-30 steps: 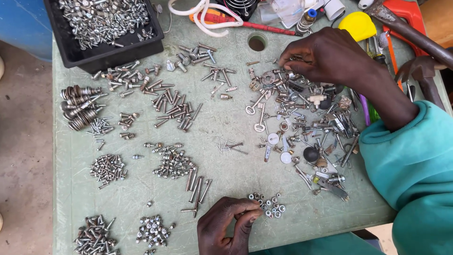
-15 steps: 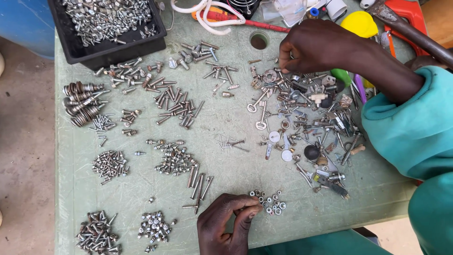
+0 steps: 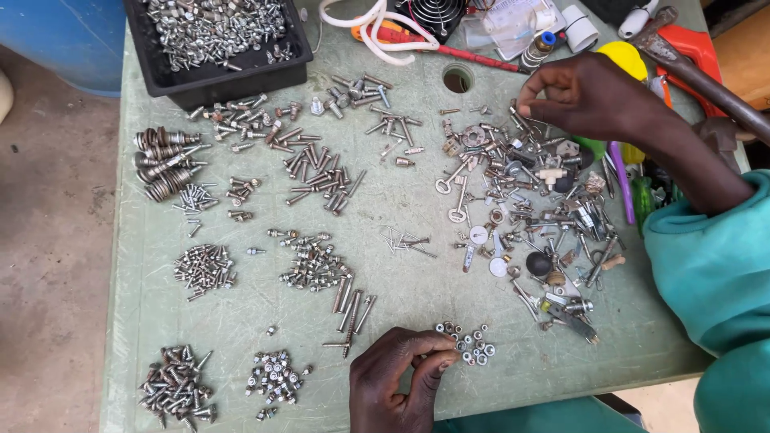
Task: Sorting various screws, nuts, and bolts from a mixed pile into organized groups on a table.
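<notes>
The person leans over a scratched pale-green plastic worktop (image 3: 401, 208) strewn with metal hardware. The left hand (image 3: 401, 381) rests at the near edge, its fingers (image 3: 437, 353) pinched together against a small cluster of silver nuts and washers (image 3: 469, 343); they seem to grip one piece, though it is too small to be sure. The right hand (image 3: 581, 96) reaches to the far side, fingertips (image 3: 525, 103) closed in a pinch over the top of a big unsorted jumble of keys, brackets, bolts and dark fittings (image 3: 533, 212); whether anything sits between them I cannot tell.

Much of the sorting looks done, judging by how things lie. To the left sit separate heaps: short silver screws (image 3: 204, 266), dark-tipped screws at the near corner (image 3: 172, 387), small round fasteners (image 3: 277, 375), long bolts (image 3: 353, 309), a row of thick ribbed anchors (image 3: 164, 164), and more bolts laid out farther back (image 3: 317, 172). A black plastic tray full of screws (image 3: 212, 36) stands at the far edge. The mixed jumble on the right is still large, so a good share remains unsorted. Tools with red and yellow handles (image 3: 626, 56) lie beyond it.
</notes>
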